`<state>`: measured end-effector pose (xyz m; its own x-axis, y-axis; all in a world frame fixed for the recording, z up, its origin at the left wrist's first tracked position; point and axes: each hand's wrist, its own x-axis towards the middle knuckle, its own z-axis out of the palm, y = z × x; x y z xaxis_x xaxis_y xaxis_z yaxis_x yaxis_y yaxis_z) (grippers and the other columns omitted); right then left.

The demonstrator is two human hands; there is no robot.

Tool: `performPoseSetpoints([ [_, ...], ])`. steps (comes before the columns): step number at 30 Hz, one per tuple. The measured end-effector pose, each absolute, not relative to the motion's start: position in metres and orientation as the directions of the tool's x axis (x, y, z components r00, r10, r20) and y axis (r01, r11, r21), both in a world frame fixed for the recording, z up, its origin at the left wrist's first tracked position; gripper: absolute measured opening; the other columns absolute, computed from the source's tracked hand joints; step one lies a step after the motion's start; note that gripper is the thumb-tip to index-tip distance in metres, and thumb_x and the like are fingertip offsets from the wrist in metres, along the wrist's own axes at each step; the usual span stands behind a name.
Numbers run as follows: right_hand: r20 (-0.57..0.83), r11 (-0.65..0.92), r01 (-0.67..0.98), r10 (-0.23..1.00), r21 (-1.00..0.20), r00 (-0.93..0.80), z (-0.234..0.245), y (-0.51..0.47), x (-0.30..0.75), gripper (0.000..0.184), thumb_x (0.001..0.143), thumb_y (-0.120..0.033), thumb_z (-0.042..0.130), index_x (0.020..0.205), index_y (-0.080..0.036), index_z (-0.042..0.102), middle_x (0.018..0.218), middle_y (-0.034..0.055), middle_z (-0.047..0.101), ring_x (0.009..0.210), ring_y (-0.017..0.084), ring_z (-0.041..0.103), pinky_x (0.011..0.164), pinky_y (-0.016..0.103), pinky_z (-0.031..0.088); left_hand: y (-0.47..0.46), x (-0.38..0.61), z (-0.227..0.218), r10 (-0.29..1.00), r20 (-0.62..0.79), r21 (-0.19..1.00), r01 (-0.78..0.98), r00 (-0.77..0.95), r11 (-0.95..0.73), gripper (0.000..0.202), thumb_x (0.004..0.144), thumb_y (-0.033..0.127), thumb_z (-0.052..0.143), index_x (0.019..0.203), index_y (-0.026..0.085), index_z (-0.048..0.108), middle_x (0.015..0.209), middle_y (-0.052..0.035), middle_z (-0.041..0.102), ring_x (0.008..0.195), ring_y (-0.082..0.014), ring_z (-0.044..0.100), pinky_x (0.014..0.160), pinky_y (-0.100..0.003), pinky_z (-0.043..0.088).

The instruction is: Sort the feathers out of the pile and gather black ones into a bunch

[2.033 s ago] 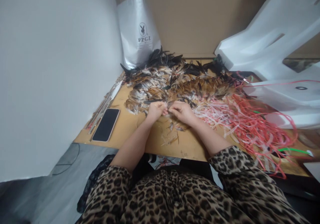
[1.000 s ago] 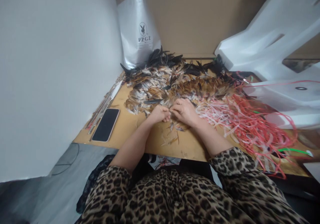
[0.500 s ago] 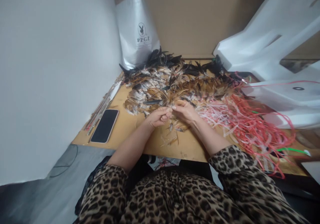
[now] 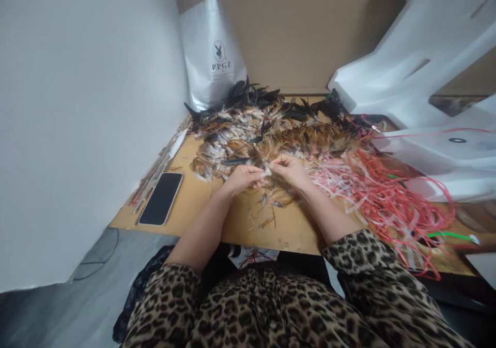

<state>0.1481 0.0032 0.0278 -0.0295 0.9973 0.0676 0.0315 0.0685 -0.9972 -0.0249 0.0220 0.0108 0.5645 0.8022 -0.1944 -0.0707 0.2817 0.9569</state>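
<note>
My left hand [image 4: 245, 177] and my right hand [image 4: 290, 171] meet fingertip to fingertip over the near edge of a feather pile. Both are closed in a pinch on a small bunch of feathers [image 4: 268, 154], whose pale lower ends show between the fingers and whose brown tips fan away from me. Beyond the hands spreads the pile of brown, white and black feathers [image 4: 228, 128]. A few loose feathers [image 4: 267, 208] lie on the tabletop below my fingers. Exactly which finger bears on which quill is too blurred to tell.
A phone [image 4: 161, 199] lies on the wooden table [image 4: 217, 216] at left, near thin sticks [image 4: 165, 156]. A tangle of red and pink strips [image 4: 395, 203] covers the right side. A silver bag [image 4: 211, 74] stands behind the feathers, and a white machine [image 4: 391, 74] rises at right.
My hands have stayed over the same spot. The right fingers have lifted and turned slightly at the bunch, and its pale ends show more. The whole view has tilted slightly.
</note>
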Motion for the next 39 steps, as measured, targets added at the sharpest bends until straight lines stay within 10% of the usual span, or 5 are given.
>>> performPoseSetpoints([
  [12, -0.094, -0.093, 0.17, 0.996, -0.981, 0.004, 0.024, 0.006, 0.146, 0.022, 0.054, -0.032, 0.068, 0.059, -0.014, 0.056, 0.05, -0.0045, 0.051, 0.046, 0.006, 0.037, 0.048, 0.021, 0.028, 0.025, -0.026, 0.01, 0.843, -0.188, 0.933, -0.176, 0.504, 0.314, 0.03, 0.063, 0.037, 0.07, 0.073, 0.009, 0.064, 0.055, -0.0016, 0.058, 0.045, -0.0037, 0.047, 0.042, -0.016, 0.029],
  [26, -0.268, -0.312, -0.238, 0.942, -0.92, -0.2, 0.014, 0.009, 0.148, 0.03, 0.045, -0.032, 0.08, 0.056, -0.013, 0.059, 0.05, -0.001, 0.056, 0.047, 0.006, 0.048, 0.047, 0.019, 0.037, 0.022, -0.018, 0.006, 0.881, -0.057, 0.974, -0.169, 0.47, 0.154, 0.036, 0.066, 0.042, 0.067, 0.077, 0.008, 0.066, 0.066, -0.0072, 0.065, 0.056, -0.0088, 0.057, 0.049, -0.018, 0.038],
  [39, -0.124, -0.097, 0.206, 0.985, -0.974, -0.123, 0.017, 0.012, 0.161, 0.034, 0.059, -0.046, 0.07, 0.064, -0.014, 0.06, 0.049, -0.0025, 0.054, 0.041, 0.004, 0.039, 0.042, 0.019, 0.028, 0.024, -0.014, 0.001, 0.926, -0.101, 0.983, -0.108, 0.365, 0.15, 0.032, 0.053, 0.03, 0.076, 0.074, 0.009, 0.065, 0.059, -0.0032, 0.065, 0.053, -0.0087, 0.058, 0.059, -0.023, 0.046],
])
